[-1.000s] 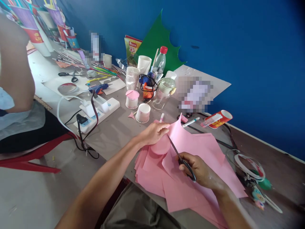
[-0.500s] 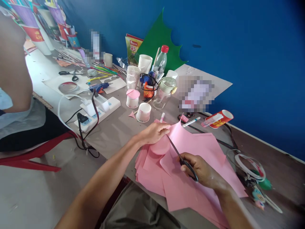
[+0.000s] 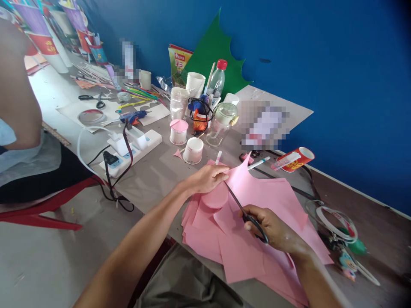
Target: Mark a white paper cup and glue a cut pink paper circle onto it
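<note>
Holding scissors in right hand, fingers curled round.

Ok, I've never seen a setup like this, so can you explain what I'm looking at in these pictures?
There's no machine here, just a person's two bare hands. Every picture comes from one camera worn on that person's head, looking forward and down.

The left hand grips some pink paper. The right hand holds black-handled scissors, their tips by the left hand. More pink sheets lie beneath, spread over the grey table.

Further back stand a white paper cup, another cup with a pink top, and a glass jar. To the left are a power strip and a blue glue gun. At the left edge is another person's arm.
</note>
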Available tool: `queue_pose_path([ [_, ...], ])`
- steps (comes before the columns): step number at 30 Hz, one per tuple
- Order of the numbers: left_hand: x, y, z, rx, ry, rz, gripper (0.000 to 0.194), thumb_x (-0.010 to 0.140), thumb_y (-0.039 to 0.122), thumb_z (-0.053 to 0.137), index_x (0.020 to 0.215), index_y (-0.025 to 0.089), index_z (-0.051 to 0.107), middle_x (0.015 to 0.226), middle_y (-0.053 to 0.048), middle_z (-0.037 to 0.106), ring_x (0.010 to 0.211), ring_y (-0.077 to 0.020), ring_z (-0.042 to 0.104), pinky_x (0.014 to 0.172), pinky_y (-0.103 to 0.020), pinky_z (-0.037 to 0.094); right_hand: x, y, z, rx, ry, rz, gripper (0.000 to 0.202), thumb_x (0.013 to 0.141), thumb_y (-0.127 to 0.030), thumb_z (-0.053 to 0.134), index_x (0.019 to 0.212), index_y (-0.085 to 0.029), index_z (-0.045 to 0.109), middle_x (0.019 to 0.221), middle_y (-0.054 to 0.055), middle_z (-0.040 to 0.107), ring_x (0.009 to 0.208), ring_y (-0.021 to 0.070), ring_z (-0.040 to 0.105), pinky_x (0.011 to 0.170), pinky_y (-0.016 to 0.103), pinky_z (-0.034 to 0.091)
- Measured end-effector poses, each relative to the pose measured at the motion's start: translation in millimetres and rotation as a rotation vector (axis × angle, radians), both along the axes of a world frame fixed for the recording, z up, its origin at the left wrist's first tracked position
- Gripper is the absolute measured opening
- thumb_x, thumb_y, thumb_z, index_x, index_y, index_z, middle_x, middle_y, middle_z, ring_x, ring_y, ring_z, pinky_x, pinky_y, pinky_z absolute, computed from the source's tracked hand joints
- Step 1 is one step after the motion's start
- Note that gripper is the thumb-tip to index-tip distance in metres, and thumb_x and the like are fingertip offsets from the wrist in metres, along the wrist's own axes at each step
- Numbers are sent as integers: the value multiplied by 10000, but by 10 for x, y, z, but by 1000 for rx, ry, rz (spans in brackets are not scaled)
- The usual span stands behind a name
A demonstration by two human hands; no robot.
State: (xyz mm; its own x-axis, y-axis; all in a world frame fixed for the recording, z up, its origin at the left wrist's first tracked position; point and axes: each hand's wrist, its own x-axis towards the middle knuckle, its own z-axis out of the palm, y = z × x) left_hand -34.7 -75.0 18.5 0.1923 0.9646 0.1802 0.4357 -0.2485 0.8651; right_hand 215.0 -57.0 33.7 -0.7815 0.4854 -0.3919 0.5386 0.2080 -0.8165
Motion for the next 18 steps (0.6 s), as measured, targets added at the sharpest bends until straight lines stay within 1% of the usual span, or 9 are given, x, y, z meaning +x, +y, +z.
queue_pose_path([
  [1,1,2,4,-9,-23,27,241,927,292,435,957,141,621,739,14,542,677,-109,456,674,-220,386,-3,-1,-4,-11,12,-15,567,790,-724,533,900,-168,564,636,-44,434,539,96,338,488,224,289],
  [3,-1,8,5,-46,-107,71,356,917,338,481,1196,142,585,869,-21,618,733,-120,508,704,-230,412,-18,-5,-9,-27,44,-56,556,802,-715,524,912,-172,560,612,-55,407,525,95,320,478,226,276],
  [4,-4,12,1,-67,-167,87,428,908,357,508,1278,144,543,930,-38,634,753,-122,525,711,-234,422,-28,-9,-11,-26,63,-82,541,810,-704,523,910,-173,558,600,-59,397,520,96,316,475,228,274],
  [6,-12,20,-6,-104,-309,118,518,886,376,561,1345,145,493,987,-59,641,770,-121,543,706,-232,437,-51,-21,-25,-1,116,-136,498,832,-665,527,912,-174,558,590,-57,403,523,101,335,479,229,292],
  [10,-13,23,2,-225,-711,246,556,845,426,635,1323,172,510,827,-17,622,653,-93,533,587,-196,427,-95,-67,-125,117,242,-277,405,874,-567,531,956,-172,561,591,-52,439,517,103,378,488,225,334],
  [11,-3,19,7,-268,-833,247,567,828,443,657,1306,173,519,811,-16,622,642,-94,542,579,-197,435,-105,-82,-162,154,260,-315,381,881,-541,534,972,-172,559,583,-56,436,507,101,375,485,224,333],
  [14,63,3,13,-334,-1120,122,554,776,445,722,1221,148,575,920,-81,675,785,-157,636,709,-259,507,-144,-132,-255,224,281,-376,328,883,-476,555,1007,-172,557,603,-52,459,505,99,374,476,224,326],
  [16,131,-8,6,-333,-1207,35,497,761,417,746,1147,127,628,987,-123,696,911,-210,655,829,-313,511,-177,-160,-286,229,296,-392,311,887,-455,552,1015,-171,554,613,-50,465,506,99,372,474,225,326],
  [18,204,-14,-3,-336,-1249,9,457,741,385,771,1093,115,662,1013,-137,707,980,-241,651,902,-350,495,-211,-180,-295,247,313,-403,293,895,-443,542,1005,-171,552,618,-50,458,517,103,376,490,227,340],
])
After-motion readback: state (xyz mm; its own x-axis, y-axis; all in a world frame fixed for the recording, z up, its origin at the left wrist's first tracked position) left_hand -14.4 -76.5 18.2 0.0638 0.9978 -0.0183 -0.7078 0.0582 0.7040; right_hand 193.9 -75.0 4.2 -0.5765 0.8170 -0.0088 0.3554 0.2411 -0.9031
